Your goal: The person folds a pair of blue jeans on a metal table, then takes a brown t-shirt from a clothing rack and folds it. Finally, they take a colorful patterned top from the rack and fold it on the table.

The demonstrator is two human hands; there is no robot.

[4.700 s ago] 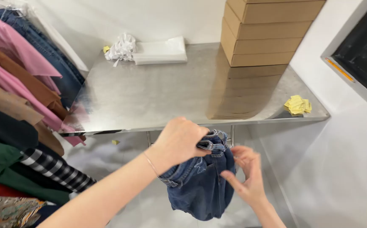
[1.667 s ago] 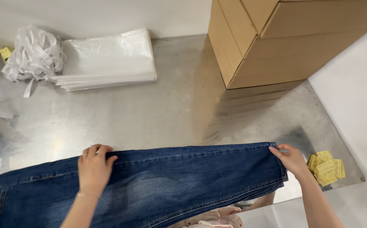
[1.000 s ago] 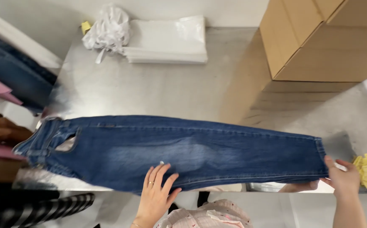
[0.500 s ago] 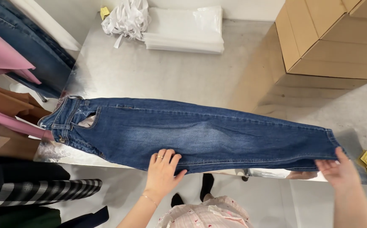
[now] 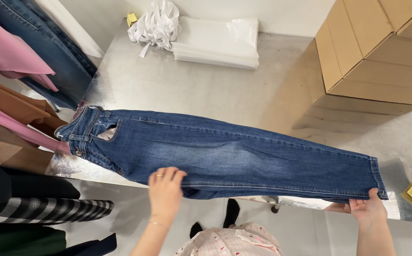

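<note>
Blue jeans (image 5: pixel 225 156) laid flat lengthwise across metal surface (image 5: pixel 206 95), left hand (image 5: pixel 165 189) pressed flat on near edge mid-leg, fingers spread, right hand (image 5: pixel 368 208) fingers pinching hem at surface's near edge, cardboard boxes (image 5: pixel 376 47) behind

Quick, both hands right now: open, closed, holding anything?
Left hand: open, lying flat on the folded dark blue denim jeans, holding nothing.
Right hand: pinching the jeans' leg hem at the metal table edge.
</note>
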